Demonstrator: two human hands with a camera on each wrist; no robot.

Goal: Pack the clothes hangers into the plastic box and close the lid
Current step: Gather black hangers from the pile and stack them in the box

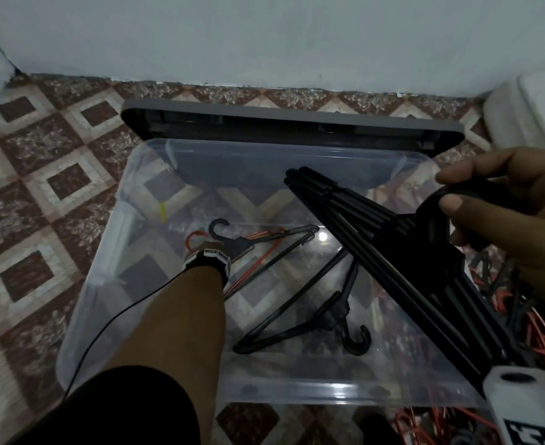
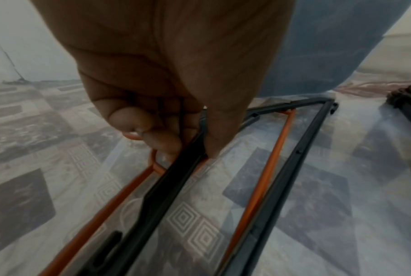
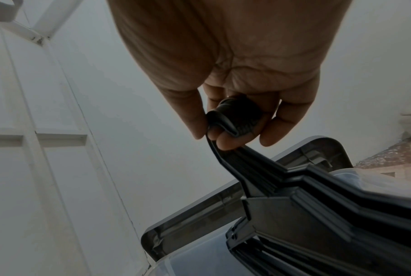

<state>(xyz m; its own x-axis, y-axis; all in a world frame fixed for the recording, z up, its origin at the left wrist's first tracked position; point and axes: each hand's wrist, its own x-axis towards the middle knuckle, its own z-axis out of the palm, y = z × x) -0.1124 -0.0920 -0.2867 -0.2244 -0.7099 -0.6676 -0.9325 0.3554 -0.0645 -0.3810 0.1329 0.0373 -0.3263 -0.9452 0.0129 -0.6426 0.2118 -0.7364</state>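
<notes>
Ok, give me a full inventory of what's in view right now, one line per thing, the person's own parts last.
plastic box: one, clear, on the floor, open.
lid: one, grey, standing behind the box's far edge.
bundle of hangers: several, black, held over the box's right side.
black hanger: one, inside the box on the left, on top of the orange one.
orange hanger: one, inside the box, under it.
loose hangers: black, about two, in the box's middle.
hanger pile: orange and black, count unclear, on the floor right of the box.
floor: brown and cream tiles.
wall: white.
left hand: pinches the black hanger.
right hand: grips the bundle's hooks.
</notes>
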